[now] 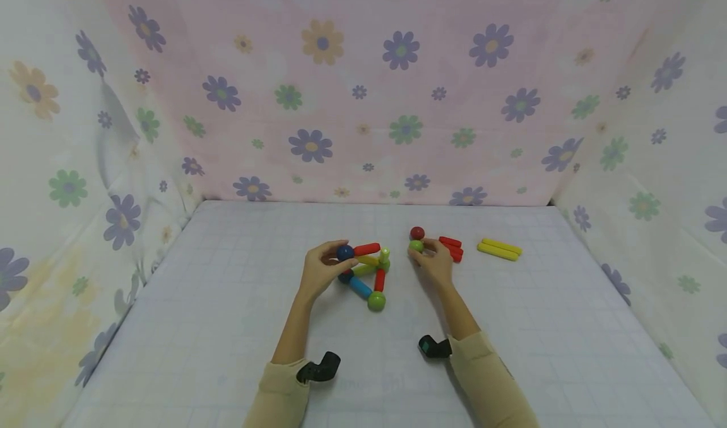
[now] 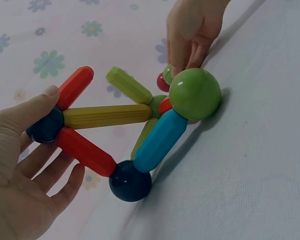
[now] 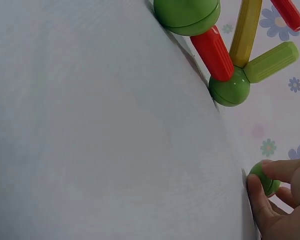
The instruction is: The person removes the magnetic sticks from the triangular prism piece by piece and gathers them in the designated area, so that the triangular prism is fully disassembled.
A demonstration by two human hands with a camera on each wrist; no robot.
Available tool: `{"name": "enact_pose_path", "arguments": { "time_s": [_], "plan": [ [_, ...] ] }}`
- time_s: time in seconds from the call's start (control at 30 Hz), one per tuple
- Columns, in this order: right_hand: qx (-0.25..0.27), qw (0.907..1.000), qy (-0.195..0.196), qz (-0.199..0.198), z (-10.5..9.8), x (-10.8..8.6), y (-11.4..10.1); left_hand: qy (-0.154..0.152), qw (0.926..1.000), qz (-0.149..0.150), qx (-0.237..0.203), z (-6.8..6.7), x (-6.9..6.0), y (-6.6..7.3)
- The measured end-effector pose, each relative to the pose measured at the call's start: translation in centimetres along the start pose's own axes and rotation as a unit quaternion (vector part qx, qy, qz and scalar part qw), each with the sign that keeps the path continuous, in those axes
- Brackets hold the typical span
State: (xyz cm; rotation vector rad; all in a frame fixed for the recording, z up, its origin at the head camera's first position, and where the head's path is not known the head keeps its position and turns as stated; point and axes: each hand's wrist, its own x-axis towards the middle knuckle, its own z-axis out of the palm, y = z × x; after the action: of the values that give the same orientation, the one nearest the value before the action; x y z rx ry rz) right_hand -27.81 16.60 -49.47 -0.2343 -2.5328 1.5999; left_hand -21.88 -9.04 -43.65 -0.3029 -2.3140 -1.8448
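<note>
My left hand (image 1: 319,270) grips a dark blue ball (image 2: 46,125) at the raised corner of a frame of magnetic rods and balls. From that ball run a red rod (image 2: 76,86) with a free end, a yellow rod (image 2: 107,116) and another red rod going down to a lower dark blue ball (image 2: 130,181). A blue rod (image 2: 161,140) links this lower ball to the front green ball (image 2: 195,94). On the back green ball (image 3: 230,86) a light green rod (image 3: 272,62) sticks up. To the right, my right hand (image 1: 436,265) pinches a loose green ball (image 3: 264,178) at the tabletop.
Just behind the pinched ball lies a red ball (image 1: 417,233). Several red rods (image 1: 450,242) lie by the right hand, and two yellow rods (image 1: 498,250) farther right. Flowered cloth (image 1: 363,100) walls in the back and sides of the white table (image 1: 227,327).
</note>
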Motion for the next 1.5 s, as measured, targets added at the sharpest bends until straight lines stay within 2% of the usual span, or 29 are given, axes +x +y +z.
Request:
{"name": "enact_pose_path", "arguments": {
  "time_s": [0.1,0.2,0.33,0.43,0.5,0.6,0.77,0.83,0.9,1.0,1.07,1.23,1.5],
  "plan": [
    [-0.024,0.9997,-0.004,-0.003,-0.2,-0.2,-0.1,0.009,0.9999,-0.008,-0.006,0.2,0.4,-1.5],
    [-0.051,0.9984,0.007,-0.026,-0.3,-0.7,-0.3,0.017,0.9997,-0.012,-0.011,0.2,0.4,-1.9],
    [-0.058,0.9923,0.045,-0.1,0.0,-1.5,-0.9,0.024,0.9994,-0.011,-0.022,0.3,0.4,-2.0],
    [-0.021,0.9851,0.052,-0.163,0.4,-2.1,-1.9,0.028,0.9991,-0.012,-0.028,0.3,0.3,-2.0],
    [0.008,0.9813,0.026,-0.191,0.6,-2.6,-2.8,0.031,0.999,-0.011,-0.031,0.3,0.3,-2.0],
    [0.044,0.9756,-0.035,-0.212,0.8,-3.6,-4.9,0.037,0.9986,-0.005,-0.036,0.2,0.3,-2.0],
    [0.048,0.9599,-0.122,-0.248,0.4,-5.9,-9.4,0.038,0.9979,0.016,-0.049,0.3,0.3,-2.2],
    [0.042,0.9531,-0.145,-0.262,0.5,-6.4,-10.3,0.037,0.9977,0.019,-0.053,0.3,0.3,-2.2],
    [0.032,0.9494,-0.164,-0.266,0.8,-6.5,-10.6,0.037,0.9975,0.018,-0.058,0.3,0.4,-2.3],
    [0.026,0.9486,-0.181,-0.258,1.1,-6.6,-10.7,0.031,0.9972,0.014,-0.066,0.3,0.3,-2.1],
    [0.026,0.9494,-0.184,-0.253,1.4,-6.5,-10.7,0.026,0.9973,0.015,-0.067,0.2,0.1,-1.3],
    [0.032,0.953,-0.173,-0.247,1.9,-6.3,-10.5,0.019,0.998,0.015,-0.058,-0.1,-0.5,0.6],
    [0.053,0.9645,-0.142,-0.216,3.4,-4.8,-7.9,0.023,0.9977,0.026,-0.059,-0.2,-0.6,0.9]
  ]
}}
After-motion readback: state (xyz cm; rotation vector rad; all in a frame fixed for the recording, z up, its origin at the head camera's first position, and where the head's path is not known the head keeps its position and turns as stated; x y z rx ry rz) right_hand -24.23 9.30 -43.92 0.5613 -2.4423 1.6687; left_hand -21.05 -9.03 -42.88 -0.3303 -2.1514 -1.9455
